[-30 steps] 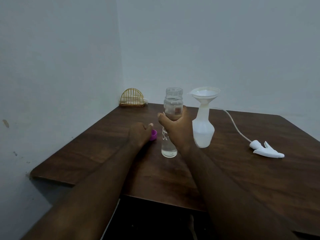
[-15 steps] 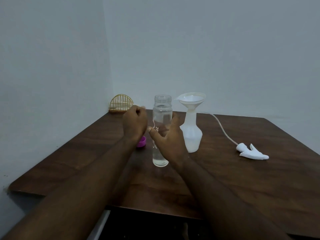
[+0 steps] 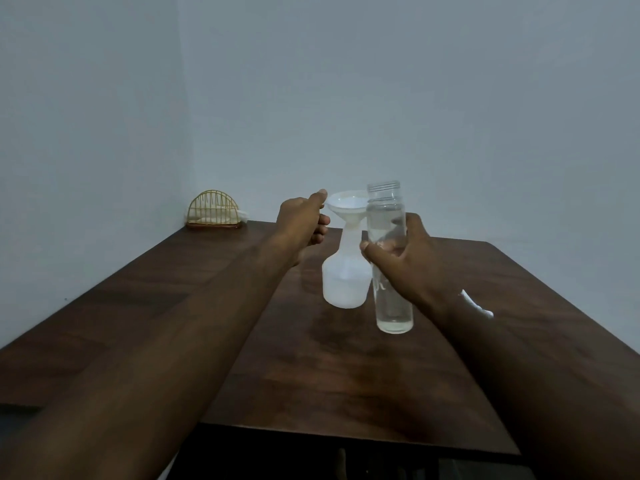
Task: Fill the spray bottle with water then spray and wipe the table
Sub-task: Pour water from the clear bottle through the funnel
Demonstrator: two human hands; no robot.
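We are holding the clear water bottle (image 3: 389, 258) upright in our right hand (image 3: 401, 261), fingers and thumb wrapped round its middle, lifted just to the right of the white spray bottle (image 3: 343, 282) and apparently clear of the counter (image 3: 311, 375), though the angle is making that hard to judge. The water bottle is uncapped and nearly full. The spray bottle is standing on the counter with a white funnel (image 3: 346, 204) seated in its neck, and it is looking only partly filled at the bottom. Our left hand (image 3: 304, 220) is reaching in from the left of the spray bottle, fingers curled, with a fingertip at the funnel's rim; we cannot tell for sure whether it is pinching the rim or only touching it. The sprayer head (image 3: 479, 308) is lying on the counter to the right of the spray bottle, mostly hidden behind our right wrist, and a wire napkin holder (image 3: 214, 211) is sitting far to the left of it in the corner. We are judging that pouring is coming next, and the risks are plain: the funnel is perched loosely and could tip if our left hand is nudging it, a fast tilt of so full a bottle could overrun the narrow funnel, and the light spray bottle could topple if we are knocking it with the glassy bottle.
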